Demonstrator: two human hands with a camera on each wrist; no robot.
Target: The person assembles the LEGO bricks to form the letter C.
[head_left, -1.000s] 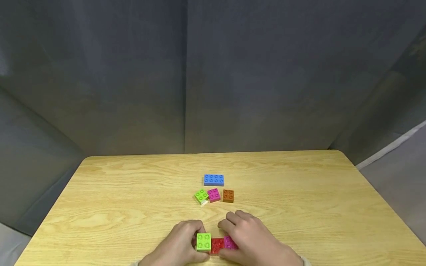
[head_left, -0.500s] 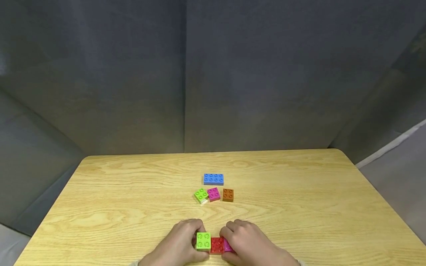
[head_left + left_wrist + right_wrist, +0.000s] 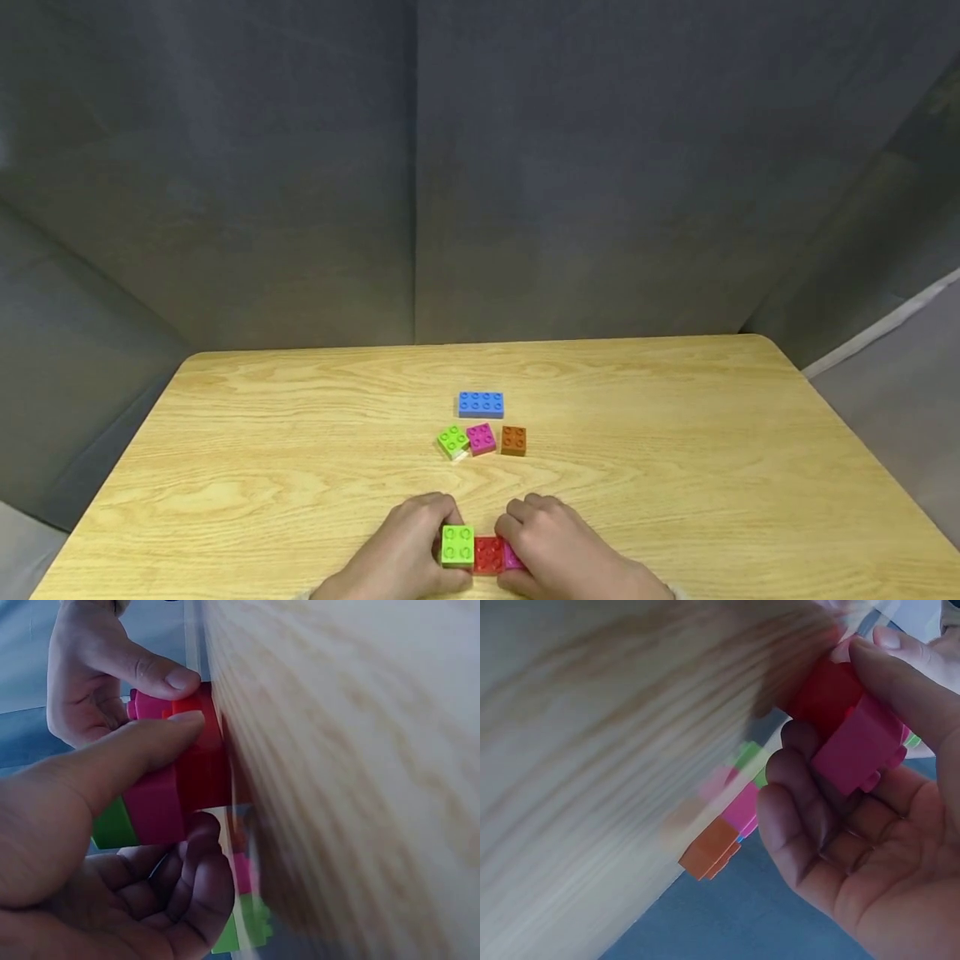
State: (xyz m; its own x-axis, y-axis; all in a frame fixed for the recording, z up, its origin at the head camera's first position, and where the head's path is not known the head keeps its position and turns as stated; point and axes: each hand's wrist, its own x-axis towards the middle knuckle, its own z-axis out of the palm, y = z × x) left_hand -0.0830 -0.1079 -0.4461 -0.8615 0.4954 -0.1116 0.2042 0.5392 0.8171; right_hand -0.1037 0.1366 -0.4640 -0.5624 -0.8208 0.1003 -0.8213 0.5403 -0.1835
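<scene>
2 lime bricks, red brick, yellow table (wood-grained)

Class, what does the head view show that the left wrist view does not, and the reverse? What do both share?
Only the head view shows the blue brick.

Only the left wrist view shows the middle pink brick, directly under the held green brick.

Both show the left hand, right hand, held green brick, red piece, right pink brick, loose green brick and loose pink brick.
</scene>
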